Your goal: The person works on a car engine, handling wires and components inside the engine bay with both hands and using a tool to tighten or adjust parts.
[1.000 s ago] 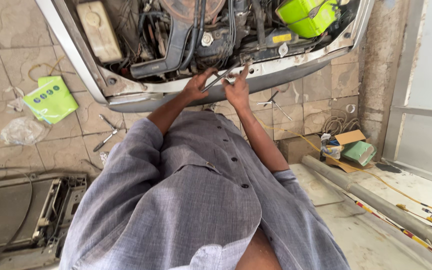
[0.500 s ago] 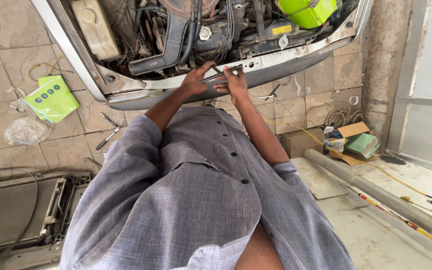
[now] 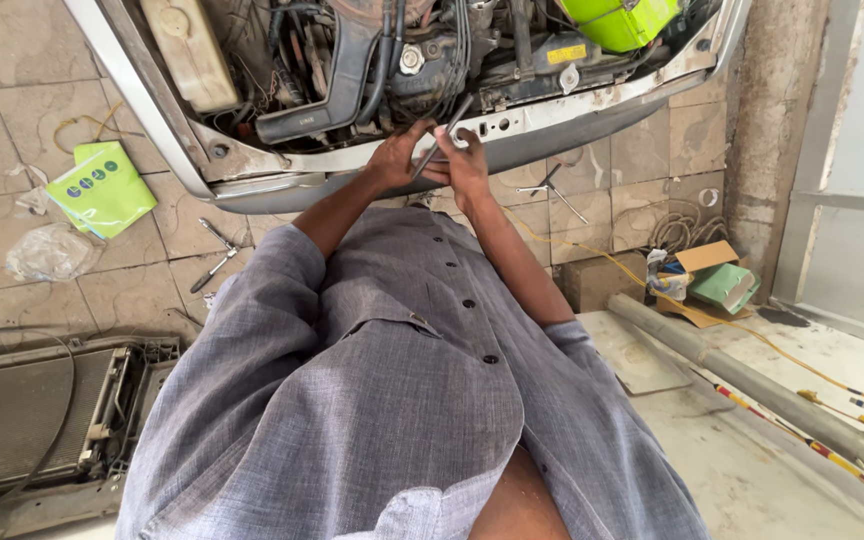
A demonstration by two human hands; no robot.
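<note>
Head view: two hands, left (image 3: 397, 158) and right (image 3: 467, 160), grip one wrench (image 3: 440, 142).

Green packet (image 3: 102, 188) and crumpled plastic bag (image 3: 49, 252) on tiles; radiator (image 3: 32, 410), perhaps, lower left; cardboard box (image 3: 704, 268) right.

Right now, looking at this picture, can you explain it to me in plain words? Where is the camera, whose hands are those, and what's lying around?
The one camera sits on the person's head and looks down over their grey shirt. Both bare hands meet at the front edge of an open car engine bay. The left hand and the right hand together grip a slim metal tool; its exact kind is hard to tell. On the tiled floor lie a green packet, a crumpled plastic bag, loose hand tools, a removed radiator and a cardboard box.
</note>
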